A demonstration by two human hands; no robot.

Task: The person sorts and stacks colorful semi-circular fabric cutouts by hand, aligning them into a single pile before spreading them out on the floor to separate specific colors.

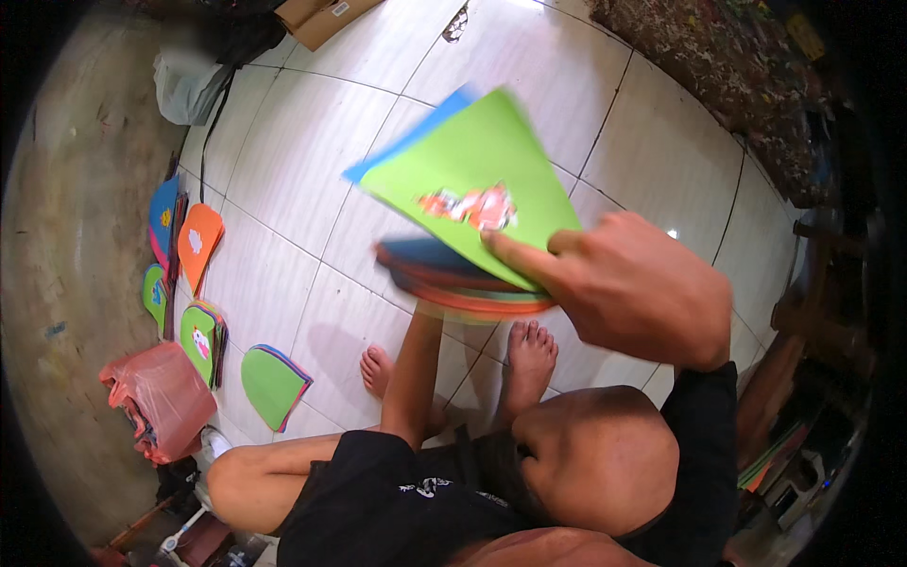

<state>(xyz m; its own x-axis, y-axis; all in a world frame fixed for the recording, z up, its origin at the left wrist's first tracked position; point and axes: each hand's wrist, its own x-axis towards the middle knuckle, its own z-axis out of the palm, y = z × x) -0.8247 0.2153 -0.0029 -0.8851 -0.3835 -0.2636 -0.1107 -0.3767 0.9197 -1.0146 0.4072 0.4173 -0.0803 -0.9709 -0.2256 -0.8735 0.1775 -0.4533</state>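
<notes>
My right hand (627, 287) pinches the lower right edge of a bright green sheet (489, 156), perhaps foam or felt, with an orange-and-white animal figure on it. Its index finger lies along the face. Behind that sheet, a blue sheet (411, 135) shows at the upper left. Just below is a fanned stack of coloured sheets (453, 273) with curved edges, dark blue, orange and green among them. My left hand (429, 319) supports this stack from beneath; most of the hand is hidden and only the wrist area shows plainly. The sheets are blurred by motion.
Rounded, pointed pieces lie on the tiled floor at left: a plain green pile (269, 386), a green pile with a figure (198, 340) and an orange piece (200, 241). A red plastic bag (166, 404) stands by the wall. A cardboard box (322, 21) is at the top.
</notes>
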